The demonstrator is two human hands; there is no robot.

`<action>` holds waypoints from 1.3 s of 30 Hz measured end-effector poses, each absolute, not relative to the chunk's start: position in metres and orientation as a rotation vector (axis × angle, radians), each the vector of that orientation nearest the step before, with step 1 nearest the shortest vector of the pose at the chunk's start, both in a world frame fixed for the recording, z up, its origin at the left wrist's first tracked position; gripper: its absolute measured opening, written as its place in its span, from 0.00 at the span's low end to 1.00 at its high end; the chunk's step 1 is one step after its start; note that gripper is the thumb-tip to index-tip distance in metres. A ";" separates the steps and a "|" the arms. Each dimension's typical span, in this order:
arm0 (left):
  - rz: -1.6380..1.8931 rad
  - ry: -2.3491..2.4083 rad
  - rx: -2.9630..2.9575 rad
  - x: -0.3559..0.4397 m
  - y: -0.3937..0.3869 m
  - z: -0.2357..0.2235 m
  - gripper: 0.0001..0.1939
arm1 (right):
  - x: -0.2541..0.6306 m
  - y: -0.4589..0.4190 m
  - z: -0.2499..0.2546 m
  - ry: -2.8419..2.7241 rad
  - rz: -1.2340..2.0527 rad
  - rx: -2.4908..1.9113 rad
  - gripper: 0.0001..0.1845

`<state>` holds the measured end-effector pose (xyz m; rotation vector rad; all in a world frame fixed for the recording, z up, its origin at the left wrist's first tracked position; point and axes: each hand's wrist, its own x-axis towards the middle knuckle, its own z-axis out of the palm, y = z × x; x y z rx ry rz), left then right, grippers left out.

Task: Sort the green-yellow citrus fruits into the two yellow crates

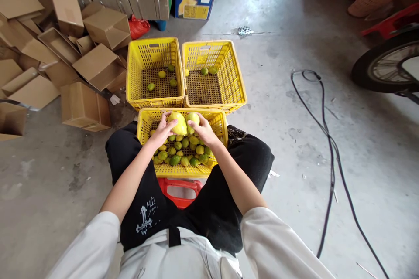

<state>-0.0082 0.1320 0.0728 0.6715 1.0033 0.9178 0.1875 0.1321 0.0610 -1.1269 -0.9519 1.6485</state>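
My left hand [163,129] is closed around a yellow lemon [178,124]. Beside it, my right hand [204,130] grips a greener lemon [192,121]. The two fruits are side by side, touching or nearly so, above the near yellow crate [142,139]. Many green and yellow lemons [175,160] lie loose inside that crate, between my knees. Beyond it stand two more yellow crates: the far left crate [130,69] holds several lemons, and the far right crate [240,83] has a few near its back and left side.
Open cardboard boxes [98,67] are heaped at the left. A blue printed carton [193,2] stands behind the crates. A black cable [330,139] loops over the floor at right, near a wheel [386,63]. Under the near crate is a red stool [181,202].
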 end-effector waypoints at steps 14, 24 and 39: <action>0.846 0.833 0.541 -0.013 0.135 0.084 0.37 | 0.196 0.142 0.075 -0.766 1.916 -0.909 0.30; 0.897 0.957 0.646 -0.012 0.134 0.077 0.40 | 0.191 0.140 0.073 -0.813 1.826 -0.963 0.28; 0.843 0.877 0.650 -0.012 0.130 0.082 0.38 | 0.194 0.134 0.073 -0.884 1.756 -0.995 0.37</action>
